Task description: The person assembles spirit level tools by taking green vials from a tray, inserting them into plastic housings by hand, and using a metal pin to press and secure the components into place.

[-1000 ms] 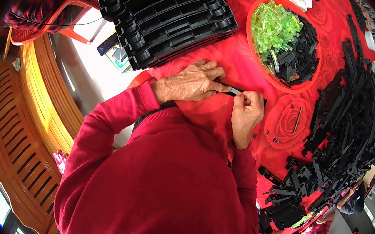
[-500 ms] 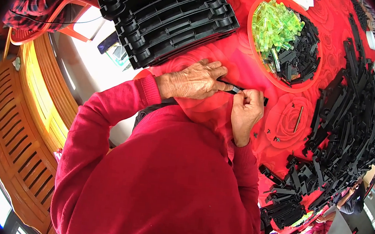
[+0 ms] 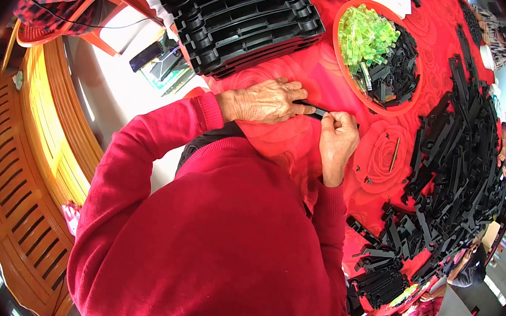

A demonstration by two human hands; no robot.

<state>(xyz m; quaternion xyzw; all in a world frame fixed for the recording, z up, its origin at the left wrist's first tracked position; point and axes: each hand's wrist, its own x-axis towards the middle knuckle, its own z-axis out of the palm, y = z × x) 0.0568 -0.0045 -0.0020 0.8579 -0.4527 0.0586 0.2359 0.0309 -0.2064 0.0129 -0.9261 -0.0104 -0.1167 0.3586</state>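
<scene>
A slim black plastic strip (image 3: 319, 112) lies between my two hands, just above the red flowered tablecloth. My left hand (image 3: 265, 101) is closed on its left end, fingers curled and the forefinger pointing along it. Thumb and fingertips of my right hand (image 3: 338, 141) pinch the strip further right, and a bit of its dark end shows past them. Whatever small piece the right fingertips might also hold is hidden.
Beyond my hands stands a stack of black plastic frames (image 3: 242, 24). An orange-rimmed basin (image 3: 419, 89) holds yellow-green clear pieces (image 3: 364, 37) and small black parts (image 3: 398, 68). Many black strips (image 3: 456, 161) heap along the right. A thin stick (image 3: 395, 154) lies nearby. Other people sit farther off.
The whole view has shifted slightly, so the basin and strip heap appear further left. Both hands keep their hold on the strip; a little more of it shows between my fingers.
</scene>
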